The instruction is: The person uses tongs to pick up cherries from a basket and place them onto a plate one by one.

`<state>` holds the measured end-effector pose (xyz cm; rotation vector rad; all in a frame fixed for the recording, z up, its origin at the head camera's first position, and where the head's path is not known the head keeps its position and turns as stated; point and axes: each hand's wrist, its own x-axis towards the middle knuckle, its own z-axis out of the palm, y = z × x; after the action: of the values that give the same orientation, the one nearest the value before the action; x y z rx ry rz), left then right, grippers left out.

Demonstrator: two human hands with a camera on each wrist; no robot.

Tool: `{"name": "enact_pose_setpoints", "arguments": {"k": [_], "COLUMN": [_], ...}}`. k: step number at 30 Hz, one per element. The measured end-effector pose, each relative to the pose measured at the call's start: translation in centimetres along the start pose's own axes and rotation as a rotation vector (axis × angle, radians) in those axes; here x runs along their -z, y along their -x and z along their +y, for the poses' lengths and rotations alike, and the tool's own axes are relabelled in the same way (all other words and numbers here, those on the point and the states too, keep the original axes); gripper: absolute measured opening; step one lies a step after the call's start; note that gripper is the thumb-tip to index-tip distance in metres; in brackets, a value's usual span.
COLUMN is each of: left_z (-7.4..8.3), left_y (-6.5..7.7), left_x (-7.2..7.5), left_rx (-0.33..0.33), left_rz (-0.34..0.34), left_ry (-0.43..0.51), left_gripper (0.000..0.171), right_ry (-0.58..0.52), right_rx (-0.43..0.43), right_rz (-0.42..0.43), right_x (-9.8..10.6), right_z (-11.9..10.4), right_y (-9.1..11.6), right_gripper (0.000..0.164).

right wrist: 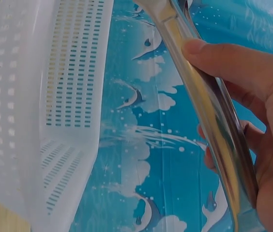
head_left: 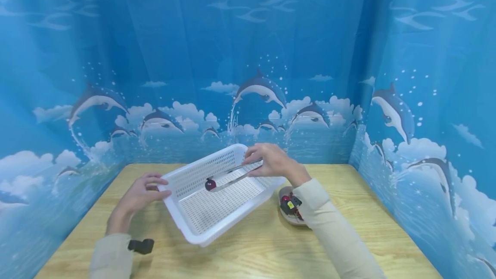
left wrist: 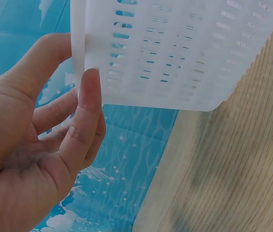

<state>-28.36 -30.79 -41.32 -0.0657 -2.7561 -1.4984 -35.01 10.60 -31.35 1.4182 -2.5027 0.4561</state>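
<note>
A white plastic basket (head_left: 237, 215) with slotted walls is held tilted over the table. My left hand (head_left: 138, 193) pinches its rim at the left end; the left wrist view shows the thumb and fingers on either side of the basket wall (left wrist: 151, 87). Metal tongs (right wrist: 202, 104) are gripped in my right hand (head_left: 269, 160), with the thumb pressed along one arm. At the tongs' tips, over the basket's inside, is a small, round, dark red thing (head_left: 210, 184) with a dark bit on top.
Right of the basket, a light-coloured bowl (head_left: 291, 220) holds dark red and black things, one with a yellow patch; my right sleeve (head_left: 329, 223) partly covers it. The wooden table (head_left: 248, 257) is enclosed by blue dolphin-print curtains (head_left: 193, 55) at the back and sides.
</note>
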Motion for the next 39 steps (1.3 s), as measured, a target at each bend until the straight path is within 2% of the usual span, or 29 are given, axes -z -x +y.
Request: {"name": "enact_pose_setpoints", "arguments": {"k": [12, 31, 39], "left_z": [0.0, -0.2, -0.1], "left_y": [0.0, -0.2, -0.1], "left_x": [0.0, 0.0, 0.1], "left_rx": [0.019, 0.028, 0.031], "left_rz": [0.002, -0.002, -0.002], "left_ry": [-0.012, -0.022, -0.025], "left_gripper": [0.062, 0.063, 0.065], "right_ry": [-0.020, -0.071, -0.033], "right_rx": [0.024, -0.054, -0.045], "right_rz": [0.067, 0.127, 0.159], "right_x": [0.7, 2.3, 2.6], "right_z": [1.1, 2.9, 3.5], "right_y": [2.2, 5.9, 7.6], "right_gripper": [0.031, 0.027, 0.026]}}
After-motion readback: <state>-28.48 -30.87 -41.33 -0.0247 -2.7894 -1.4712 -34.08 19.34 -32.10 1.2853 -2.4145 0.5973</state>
